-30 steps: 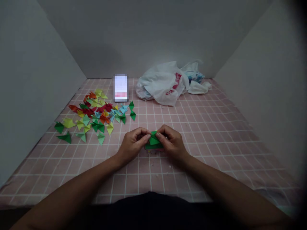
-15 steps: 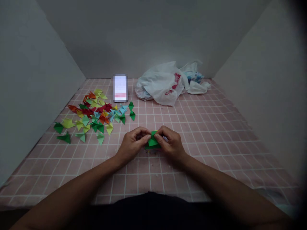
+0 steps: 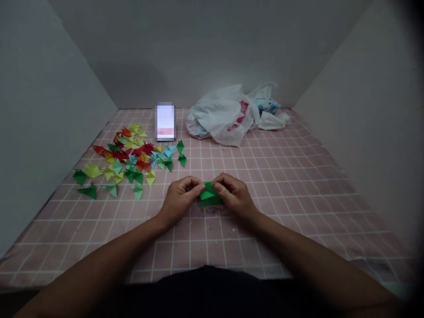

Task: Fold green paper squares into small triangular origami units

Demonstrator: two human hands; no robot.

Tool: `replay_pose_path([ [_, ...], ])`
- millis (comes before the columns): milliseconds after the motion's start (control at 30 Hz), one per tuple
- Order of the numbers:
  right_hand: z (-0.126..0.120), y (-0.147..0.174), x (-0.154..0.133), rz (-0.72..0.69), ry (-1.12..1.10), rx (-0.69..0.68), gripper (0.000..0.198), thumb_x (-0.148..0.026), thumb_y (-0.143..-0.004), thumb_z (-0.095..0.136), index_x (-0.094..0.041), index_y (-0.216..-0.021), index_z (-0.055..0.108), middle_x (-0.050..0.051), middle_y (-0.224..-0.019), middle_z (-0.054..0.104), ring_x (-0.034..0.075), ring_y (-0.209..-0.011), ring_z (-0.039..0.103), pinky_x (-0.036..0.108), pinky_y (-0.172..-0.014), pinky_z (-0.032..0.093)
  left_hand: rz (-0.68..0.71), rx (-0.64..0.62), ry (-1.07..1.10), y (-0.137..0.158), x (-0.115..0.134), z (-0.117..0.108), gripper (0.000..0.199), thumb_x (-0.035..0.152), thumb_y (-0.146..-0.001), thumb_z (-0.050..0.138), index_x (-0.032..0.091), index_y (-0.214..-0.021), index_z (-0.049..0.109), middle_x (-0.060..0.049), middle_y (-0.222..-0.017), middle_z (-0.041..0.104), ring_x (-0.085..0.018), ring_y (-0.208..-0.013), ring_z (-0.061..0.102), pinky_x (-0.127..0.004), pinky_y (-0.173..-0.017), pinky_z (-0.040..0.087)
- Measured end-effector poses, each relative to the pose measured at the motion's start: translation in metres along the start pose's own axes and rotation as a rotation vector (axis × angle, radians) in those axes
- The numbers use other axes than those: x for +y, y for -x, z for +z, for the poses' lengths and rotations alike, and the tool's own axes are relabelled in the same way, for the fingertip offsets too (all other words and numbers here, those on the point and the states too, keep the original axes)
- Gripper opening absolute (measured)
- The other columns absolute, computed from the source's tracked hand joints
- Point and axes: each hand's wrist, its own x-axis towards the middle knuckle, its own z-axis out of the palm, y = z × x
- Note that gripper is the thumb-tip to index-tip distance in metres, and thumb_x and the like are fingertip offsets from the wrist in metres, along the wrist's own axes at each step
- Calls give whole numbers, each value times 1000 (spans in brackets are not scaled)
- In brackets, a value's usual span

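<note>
Green paper (image 3: 208, 191) right between the hands, just above a little stack of sheets (image 3: 212, 202) on the pink checked cloth (image 3: 291, 190); left hand (image 3: 183, 195) pinches its left edge, right hand (image 3: 236, 194) pinches the other; folded paper bits (image 3: 134, 173) lie off left, phone (image 3: 165, 120) behind them.

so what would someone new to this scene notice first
Probably the glowing, pixelated rectangular screen at the back, left of the crumpled white plastic bag with red print. Then the multicoloured folded-paper shapes scattered on the left of the pink checked cloth. Front and centre, the left hand and right hand hold a folded green paper.
</note>
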Motion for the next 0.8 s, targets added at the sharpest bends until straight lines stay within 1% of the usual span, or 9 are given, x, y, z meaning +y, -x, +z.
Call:
replay_pose_path([
  [67,2,0,0,18,-6,-37,17,-34,-88,68,-20,-80,61,-2,-72,55,13,-63,48,28,-59,36,13,2,2,0,-1,0,20,35,-79,73,15,-77,69,0,-70,65,-12,-64,57,-24,-62,46],
  [133,5,0,1,27,-3,-46,14,-30,-85,70,-20,-80,60,-2,-72,54,13,-63,47,28,-59,36,25,-1,6,0,-4,1,20,35,-79,73,15,-78,70,-1,-71,66,-12,-66,58,-24,-63,47],
  [233,7,0,1,4,25,-9,16,-25,-86,66,-21,-75,56,-2,-71,52,13,-64,47,28,-60,37,51,13,-4,2,-6,2,19,34,-79,74,15,-78,69,-1,-71,65,-13,-66,58,-24,-63,46],
  [433,5,2,-2,-138,135,49,19,-20,-91,60,-21,-73,52,-1,-72,52,14,-66,49,30,-63,38,134,86,-43,5,-6,6,15,30,-82,72,17,-77,68,0,-71,64,-12,-66,57,-23,-62,46],
  [567,6,4,-3,-211,184,73,21,-15,-92,57,-22,-74,48,-1,-73,50,15,-66,48,30,-62,37,131,84,-26,5,-6,7,13,30,-81,73,17,-79,70,-1,-73,67,-13,-69,60,-24,-64,49],
  [667,7,5,-2,-244,209,80,21,-14,-92,56,-22,-75,47,0,-73,50,15,-67,49,30,-63,38,133,83,-62,5,-7,6,12,29,-80,75,18,-79,72,-2,-74,68,-14,-69,60,-25,-65,49],
  [733,7,4,-1,-252,217,85,21,-15,-92,56,-22,-75,48,0,-73,50,15,-66,49,30,-62,38,123,88,-59,5,-7,5,11,28,-80,74,17,-78,72,-1,-73,68,-13,-68,60,-24,-64,48],
  [800,6,3,-1,-238,215,83,21,-17,-92,57,-22,-74,48,0,-72,50,15,-65,49,30,-61,38,93,91,-12,5,-7,5,13,30,-79,75,17,-77,72,-1,-72,68,-12,-66,59,-23,-63,48],
])
